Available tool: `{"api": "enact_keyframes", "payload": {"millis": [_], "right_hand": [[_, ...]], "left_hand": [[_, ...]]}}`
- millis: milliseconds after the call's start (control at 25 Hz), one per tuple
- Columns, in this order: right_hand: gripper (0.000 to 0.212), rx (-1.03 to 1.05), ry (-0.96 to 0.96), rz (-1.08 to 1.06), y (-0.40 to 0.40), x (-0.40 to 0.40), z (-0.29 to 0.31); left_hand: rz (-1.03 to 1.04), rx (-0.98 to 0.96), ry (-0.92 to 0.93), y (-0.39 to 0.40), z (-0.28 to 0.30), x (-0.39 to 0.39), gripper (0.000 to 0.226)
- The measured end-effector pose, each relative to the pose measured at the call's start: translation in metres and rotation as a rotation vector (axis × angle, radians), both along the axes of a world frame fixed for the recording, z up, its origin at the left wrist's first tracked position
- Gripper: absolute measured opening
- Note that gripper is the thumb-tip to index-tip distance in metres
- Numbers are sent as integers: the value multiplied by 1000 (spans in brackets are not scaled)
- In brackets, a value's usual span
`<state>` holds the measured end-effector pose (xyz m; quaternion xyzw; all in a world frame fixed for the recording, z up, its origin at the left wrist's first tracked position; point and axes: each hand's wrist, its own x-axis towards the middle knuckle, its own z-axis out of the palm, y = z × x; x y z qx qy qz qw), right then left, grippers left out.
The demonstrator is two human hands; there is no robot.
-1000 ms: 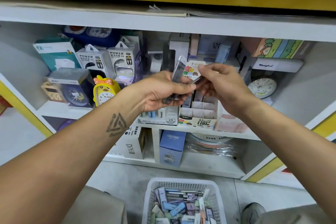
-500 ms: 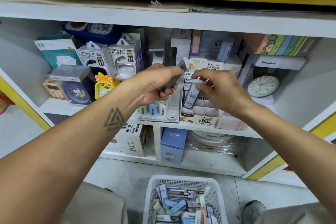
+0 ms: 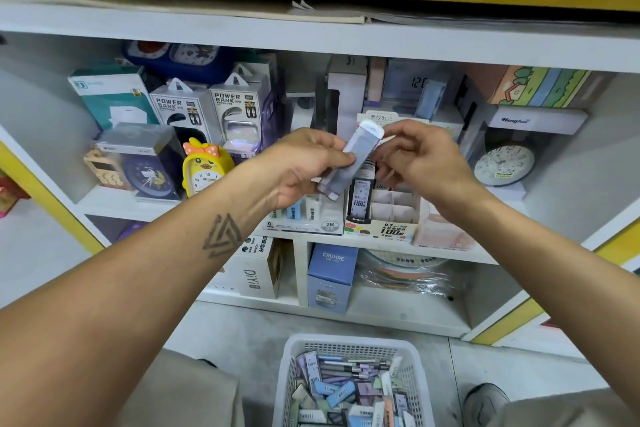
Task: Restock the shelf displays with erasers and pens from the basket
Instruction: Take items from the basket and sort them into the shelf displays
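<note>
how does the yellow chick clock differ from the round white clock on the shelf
The chick clock is bright yellow with an orange bow, shaped like a chick; the white clock is plain, pale and round. The chick clock stands left of the hands, beside a dark blue boxed clock; the white clock sits far right, under the white box. The chick clock's dial is a small part of it; the white clock is nearly all dial. Both stand on the same shelf level.

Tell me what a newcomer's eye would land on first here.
First, the two hands meeting mid-frame before the shelf: the left hand grips a stack of slim grey-blue packs while the right hand pinches at its top end. Next, the yellow chick clock on the shelf to their left, and the white basket of stationery on the floor below.
</note>
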<state>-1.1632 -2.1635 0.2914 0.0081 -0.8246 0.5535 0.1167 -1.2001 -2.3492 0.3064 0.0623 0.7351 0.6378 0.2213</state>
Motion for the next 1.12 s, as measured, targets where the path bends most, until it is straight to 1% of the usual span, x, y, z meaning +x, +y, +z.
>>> {"api": "enact_keyframes", "payload": {"millis": [40,80,120,240,280,360,440,480,520,560,600,680,760,800,840,880,960,1000,1040,1120], "right_hand": [[22,-165,-33,27,-1,1,4],[20,-229,-29,46,-1,2,6],[17,-231,-12,55,-1,2,7],[9,-101,62,23,1,4,12],[10,-58,81,11,3,5,13],[14,4,97,-2,6,5,15],[13,14,86,-22,6,6,14],[12,-4,73,-29,5,6,13],[13,-39,52,-29,4,6,13],[17,-80,28,-19,4,6,13],[20,-111,4,4,6,7,13],[21,-103,-24,53,9,8,14],[19,-66,1,82,11,7,14],[17,-46,38,92,11,7,15],[15,-16,80,94,10,7,15],[15,39,121,83,11,6,15],[19,217,195,36,12,3,12],[20,297,215,17,12,2,9],[21,343,220,8,12,2,6],[20,378,209,16,9,3,-2]], "left_hand": [[-9,-2,4,2,-1,1,7],[-21,-4,6,3,-1,2,5],[-32,-6,5,5,-3,3,4],[-53,-74,68,7,-5,6,25],[-58,-96,104,7,-5,5,28],[-92,-76,130,6,-5,5,31],[-155,-85,173,5,-6,7,39],[-184,-147,239,5,-8,7,43],[-205,-200,301,6,-10,8,44],[-214,-213,335,8,-11,9,41],[-221,-184,323,8,-12,9,36],[-280,-68,204,7,-13,8,32],[-360,35,106,5,-13,7,30],[-363,42,111,4,-13,7,29],[-331,-1,170,3,-12,6,28],[-267,-95,279,2,-11,5,28],[-142,-357,562,-1,-11,0,33],[-123,-462,692,-3,-12,-3,36],[-145,-532,783,-4,-13,-4,40],[-245,-627,848,-4,-17,-5,51]]}}
